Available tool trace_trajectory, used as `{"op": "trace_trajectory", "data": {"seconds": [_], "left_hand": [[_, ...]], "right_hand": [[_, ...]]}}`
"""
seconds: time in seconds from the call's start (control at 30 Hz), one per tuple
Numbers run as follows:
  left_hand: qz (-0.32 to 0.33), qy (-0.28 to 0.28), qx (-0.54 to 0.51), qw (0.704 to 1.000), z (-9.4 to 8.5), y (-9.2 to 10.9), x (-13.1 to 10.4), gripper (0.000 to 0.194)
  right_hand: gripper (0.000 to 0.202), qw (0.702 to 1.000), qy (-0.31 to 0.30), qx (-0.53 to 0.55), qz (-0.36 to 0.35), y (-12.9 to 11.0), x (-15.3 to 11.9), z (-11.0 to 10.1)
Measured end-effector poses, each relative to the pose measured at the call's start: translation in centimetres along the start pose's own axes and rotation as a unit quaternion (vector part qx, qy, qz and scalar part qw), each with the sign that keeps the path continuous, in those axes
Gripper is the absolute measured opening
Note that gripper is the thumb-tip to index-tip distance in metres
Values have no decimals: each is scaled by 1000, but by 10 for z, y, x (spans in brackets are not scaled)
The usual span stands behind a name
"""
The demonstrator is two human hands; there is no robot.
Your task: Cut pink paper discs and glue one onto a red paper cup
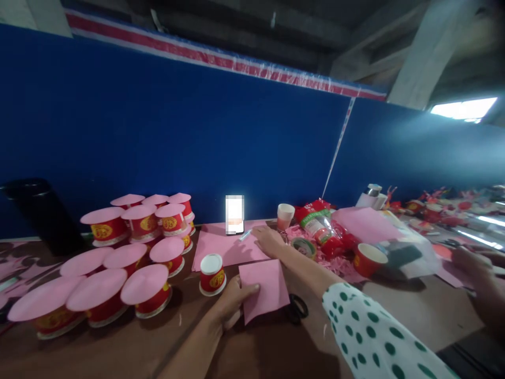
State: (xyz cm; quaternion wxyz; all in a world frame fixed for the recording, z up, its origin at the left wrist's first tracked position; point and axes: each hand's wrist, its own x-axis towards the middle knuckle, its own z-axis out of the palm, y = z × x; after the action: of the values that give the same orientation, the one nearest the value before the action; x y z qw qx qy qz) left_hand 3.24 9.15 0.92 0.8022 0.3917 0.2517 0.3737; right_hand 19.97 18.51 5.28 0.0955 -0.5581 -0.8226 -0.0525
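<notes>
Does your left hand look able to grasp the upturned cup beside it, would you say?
Probably not right now: nothing blocks the cup, but the left hand is holding pink paper.

White sleeve [369, 326] with dark green polka dots; bare fingers.

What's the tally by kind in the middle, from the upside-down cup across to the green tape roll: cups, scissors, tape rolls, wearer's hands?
Cups, one upside-down cup, one upright cup: 2
Scissors: 1
Tape roll: 1
Hands, left hand, right hand: 2
Total: 6
</notes>
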Motion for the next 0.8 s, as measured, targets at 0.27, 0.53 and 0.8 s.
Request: {"op": "trace_trajectory", "data": {"seconds": [0.27,0.53,0.8], "left_hand": [[-18,-61,-23,998,0,5,1,48],[-29,-34,-34,998,2,5,5,48],[-36,-18,-27,999,1,4,3,37]], "right_hand": [[26,995,-22,-64,-71,-4,32,19],[24,991,-31,-102,-81,-7,34,29],[23,986,-66,-122,-90,3,16,21]]}}
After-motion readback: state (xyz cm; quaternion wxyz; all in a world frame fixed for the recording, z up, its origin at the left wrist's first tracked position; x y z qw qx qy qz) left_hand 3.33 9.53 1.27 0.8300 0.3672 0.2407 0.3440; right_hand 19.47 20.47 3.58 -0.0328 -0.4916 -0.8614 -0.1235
